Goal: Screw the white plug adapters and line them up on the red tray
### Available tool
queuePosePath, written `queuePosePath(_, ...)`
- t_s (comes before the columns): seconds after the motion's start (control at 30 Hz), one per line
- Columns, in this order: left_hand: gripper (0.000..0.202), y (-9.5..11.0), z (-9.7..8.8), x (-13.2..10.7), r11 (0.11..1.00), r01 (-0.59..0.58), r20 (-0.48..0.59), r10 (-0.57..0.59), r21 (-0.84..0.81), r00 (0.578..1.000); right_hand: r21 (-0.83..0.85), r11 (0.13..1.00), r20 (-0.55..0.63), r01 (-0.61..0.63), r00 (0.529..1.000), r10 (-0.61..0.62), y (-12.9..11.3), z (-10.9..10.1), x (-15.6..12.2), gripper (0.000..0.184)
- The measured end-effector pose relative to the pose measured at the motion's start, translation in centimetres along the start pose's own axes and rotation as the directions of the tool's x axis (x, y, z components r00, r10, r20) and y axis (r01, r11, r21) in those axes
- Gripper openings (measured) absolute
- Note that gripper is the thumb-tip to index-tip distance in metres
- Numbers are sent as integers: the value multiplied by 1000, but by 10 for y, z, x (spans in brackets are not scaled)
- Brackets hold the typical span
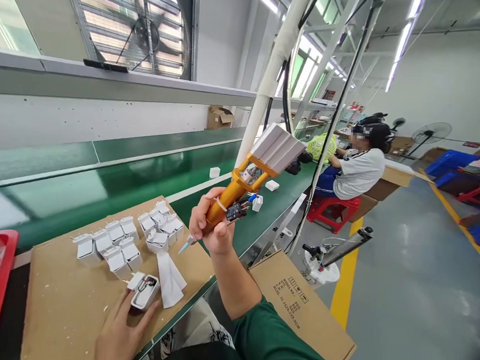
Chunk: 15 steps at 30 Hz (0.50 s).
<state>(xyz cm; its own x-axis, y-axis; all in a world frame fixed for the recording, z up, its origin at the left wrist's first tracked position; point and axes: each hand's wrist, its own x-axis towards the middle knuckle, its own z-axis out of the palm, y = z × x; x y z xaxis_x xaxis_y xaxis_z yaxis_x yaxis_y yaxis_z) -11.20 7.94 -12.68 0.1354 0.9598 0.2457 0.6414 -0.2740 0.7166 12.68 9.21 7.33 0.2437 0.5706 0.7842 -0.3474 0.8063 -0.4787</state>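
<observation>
By the cardboard's (pixel 62 310) front edge, the left fingers (pixel 122 308) seemingly clasp an open case (pixel 145 294) for steadiness; right fingers (pixel 203 206) grasp the orange tool (pixel 231 191), tip (pixel 184 247) downward.

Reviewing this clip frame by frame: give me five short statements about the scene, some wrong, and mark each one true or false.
1. The right hand grips an orange handheld dispenser. True.
2. The dispenser's light-blue nozzle tip points up toward the ceiling. False: it points down, toward the cardboard sheet.
3. The left hand is at an open white casing with dark parts showing inside. True.
4. The tray at the left edge is blue. False: it is red.
5. A co-worker in a white top sits on a red stool. True.
</observation>
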Motion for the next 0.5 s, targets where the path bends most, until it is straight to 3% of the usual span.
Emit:
queuePosePath(0.13, 36, 15, 0, 6, 998, 32, 66, -35, 53, 997, 8, 1000, -5, 3, 1000, -3, -3, 4, -1, 44)
queuePosePath(0.23, 47, 39, -6, 9, 997, 71, 119, -67, -29, 991, 61, 998, -22, -13, 1000, 15, -7, 9, -2, 46)
queuePosePath(0.33, 43, 64, -13, 17, 987, 5, 167, 21, -159, 986, -20, 999, -31, 36, 999, -37, -8, 12, 0, 43)
queuePosePath(0.5, 38, 91, -29, 28, 969, -188, 62, 200, -162, 978, -69, 994, -14, 82, 996, -83, -11, 16, 3, 40)
